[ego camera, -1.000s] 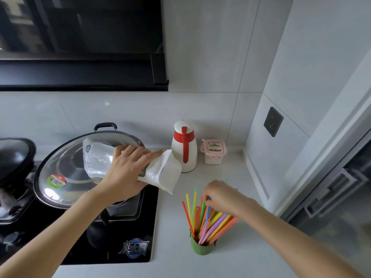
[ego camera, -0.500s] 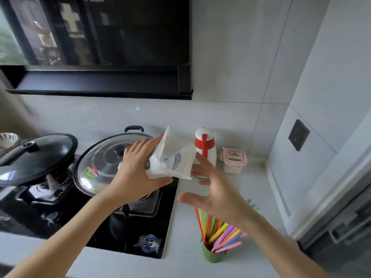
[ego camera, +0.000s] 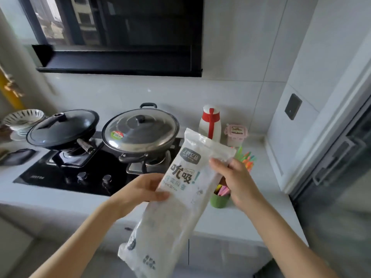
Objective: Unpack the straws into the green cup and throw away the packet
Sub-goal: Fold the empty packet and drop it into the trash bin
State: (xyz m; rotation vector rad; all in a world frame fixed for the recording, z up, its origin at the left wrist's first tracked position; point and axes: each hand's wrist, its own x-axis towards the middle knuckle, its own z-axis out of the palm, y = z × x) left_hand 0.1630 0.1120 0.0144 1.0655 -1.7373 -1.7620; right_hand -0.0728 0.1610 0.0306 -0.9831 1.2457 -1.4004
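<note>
Now both hands hold the long, translucent white plastic straw packet [ego camera: 176,199] slantwise in front of the pale countertop [ego camera: 236,219]. The left hand [ego camera: 138,194] pinches the packet's left edge near its middle, thumb on the printed face, and the right hand [ego camera: 233,181] closes its fingers on the right edge near the top. The packet looks flat and empty. The bright multicoloured straws [ego camera: 246,157] stand in the small green plastic cup [ego camera: 219,200], which sits on the counter just behind the packet, partly hidden by it and the right hand.

I judge the chief risk to be the cup: the right wrist hangs close to the leaning straws, and a careless swing toward a bin could tip the light cup over. No bin is in view, so the turn may be blind.

Printed on the packet are large Chinese characters, a small grey badge, and what seems to read "Drink Straw". The lower print is too blurred to read.
</note>
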